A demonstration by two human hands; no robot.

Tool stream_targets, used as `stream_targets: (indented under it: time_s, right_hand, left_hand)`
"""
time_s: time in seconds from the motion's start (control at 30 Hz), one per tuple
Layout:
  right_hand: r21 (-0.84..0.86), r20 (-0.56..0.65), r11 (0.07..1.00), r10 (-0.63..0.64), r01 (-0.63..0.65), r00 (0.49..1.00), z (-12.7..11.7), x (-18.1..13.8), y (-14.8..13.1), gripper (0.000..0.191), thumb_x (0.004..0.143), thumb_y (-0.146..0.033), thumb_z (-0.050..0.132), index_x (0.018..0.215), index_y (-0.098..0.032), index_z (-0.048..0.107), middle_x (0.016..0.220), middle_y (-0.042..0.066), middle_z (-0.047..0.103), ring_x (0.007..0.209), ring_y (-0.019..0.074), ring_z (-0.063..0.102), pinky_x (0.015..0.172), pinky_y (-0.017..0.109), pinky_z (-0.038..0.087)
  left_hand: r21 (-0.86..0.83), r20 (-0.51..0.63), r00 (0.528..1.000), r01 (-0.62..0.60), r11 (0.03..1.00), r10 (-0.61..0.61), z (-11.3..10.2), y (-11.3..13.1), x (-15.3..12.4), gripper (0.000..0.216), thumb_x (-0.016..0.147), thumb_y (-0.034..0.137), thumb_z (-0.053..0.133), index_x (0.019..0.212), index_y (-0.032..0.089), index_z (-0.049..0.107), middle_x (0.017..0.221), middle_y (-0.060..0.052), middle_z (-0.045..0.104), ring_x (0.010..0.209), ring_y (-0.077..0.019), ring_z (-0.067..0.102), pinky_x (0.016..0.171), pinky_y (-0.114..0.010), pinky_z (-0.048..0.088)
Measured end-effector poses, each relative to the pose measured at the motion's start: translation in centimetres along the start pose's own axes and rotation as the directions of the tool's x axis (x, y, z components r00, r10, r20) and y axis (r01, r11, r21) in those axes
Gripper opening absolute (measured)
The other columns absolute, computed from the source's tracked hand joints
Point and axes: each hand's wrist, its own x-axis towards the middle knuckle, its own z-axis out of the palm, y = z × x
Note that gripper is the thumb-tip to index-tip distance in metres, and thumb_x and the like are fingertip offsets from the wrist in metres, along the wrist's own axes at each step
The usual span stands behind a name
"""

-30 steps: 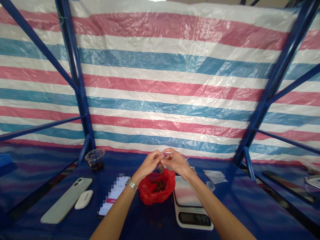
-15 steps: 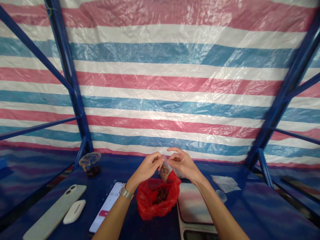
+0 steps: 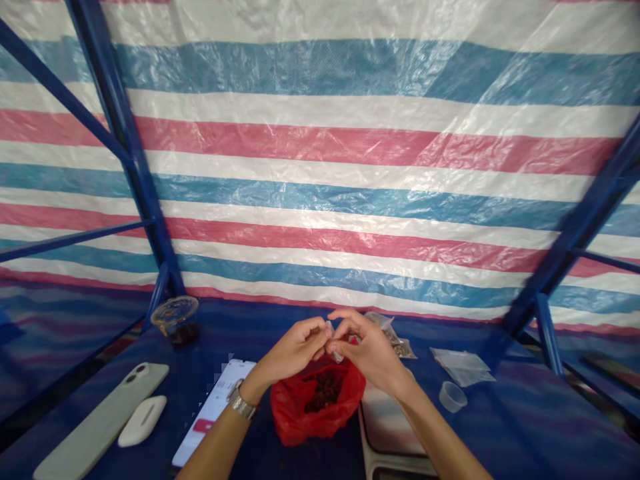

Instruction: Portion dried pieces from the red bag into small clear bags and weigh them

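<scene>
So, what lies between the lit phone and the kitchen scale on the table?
A red plastic bag lies there, as the head view shows.

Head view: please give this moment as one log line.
left hand | right hand | both pinch: small clear plastic bag | below: red plastic bag

A silver link-bracelet wristwatch (image 3: 241, 403) circles the wrist of the left hand (image 3: 293, 348). Below the watch, the left forearm (image 3: 213, 447) is bare, and so is the right forearm (image 3: 440, 433) leading to the right hand (image 3: 370, 351).
</scene>
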Motion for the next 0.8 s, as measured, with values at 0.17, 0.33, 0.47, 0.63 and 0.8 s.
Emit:
stream_targets:
  time_s: [0.17, 0.33, 0.47, 0.63, 0.8]
  right_hand:
    - [0.058, -0.003, 0.997, 0.053, -0.053, 0.999, -0.2, -0.1, 0.1, 0.04, 0.083, -0.043, 0.08, 0.115, -0.025, 0.064, 0.077, -0.003, 0.069, 0.07, 0.0172, 0.064, 0.069, 0.03, 0.048]
    - [0.102, 0.008, 0.984, 0.143, -0.143, 0.99, -0.6, -0.2, -0.6, 0.035, 0.086, -0.042, 0.076, 0.115, -0.025, 0.065, 0.082, -0.002, 0.069, 0.072, 0.0158, 0.062, 0.07, 0.029, 0.046]
    - [0.049, -0.016, 0.993, 0.112, -0.112, 0.994, -0.2, -0.3, -0.7, 0.032, 0.086, -0.037, 0.073, 0.114, -0.024, 0.064, 0.078, -0.003, 0.066, 0.07, 0.015, 0.06, 0.07, 0.028, 0.047]
    - [-0.17, -0.189, 0.985, -0.05, 0.017, 0.981, 0.9, -0.4, -0.1, 0.025, 0.089, -0.03, 0.066, 0.113, -0.023, 0.063, 0.075, -0.004, 0.061, 0.07, 0.0147, 0.06, 0.071, 0.027, 0.047]
    - [-0.447, -0.281, 0.891, -0.229, 0.084, 0.932, 0.6, -0.7, -0.1, 0.021, 0.093, -0.026, 0.059, 0.113, -0.023, 0.066, 0.083, -0.002, 0.067, 0.072, 0.0146, 0.064, 0.075, 0.026, 0.049]
  left_hand:
    - [0.082, -0.012, 1.0, -0.028, 0.996, 0.029, 0.1, 0.2, -0.2, 0.04, 0.103, 0.053, 0.046, 0.086, 0.018, 0.057, 0.074, 0.003, 0.049, 0.066, -0.0116, 0.044, 0.064, -0.025, 0.035]
    - [0.121, -0.069, 0.997, -0.028, 0.992, 0.037, 0.7, 0.7, -0.2, 0.037, 0.103, 0.049, 0.048, 0.083, 0.019, 0.057, 0.079, 0.001, 0.055, 0.073, -0.0134, 0.05, 0.07, -0.026, 0.039]
    - [0.116, -0.118, 0.991, -0.043, 0.992, 0.057, 0.8, 0.0, -0.1, 0.029, 0.101, 0.04, 0.05, 0.083, 0.019, 0.057, 0.078, 0.001, 0.057, 0.074, -0.0139, 0.052, 0.071, -0.026, 0.04]
    - [0.185, -0.253, 0.965, -0.019, 0.983, 0.066, 1.1, -0.4, 0.2, 0.019, 0.09, 0.024, 0.054, 0.072, 0.02, 0.048, 0.067, 0.006, 0.046, 0.064, -0.0108, 0.04, 0.061, -0.024, 0.032]
    - [0.269, -0.311, 0.949, 0.04, 0.962, 0.048, 1.5, -0.3, 0.3, 0.02, 0.081, 0.018, 0.054, 0.065, 0.02, 0.042, 0.062, 0.007, 0.041, 0.06, -0.0094, 0.035, 0.057, -0.023, 0.026]
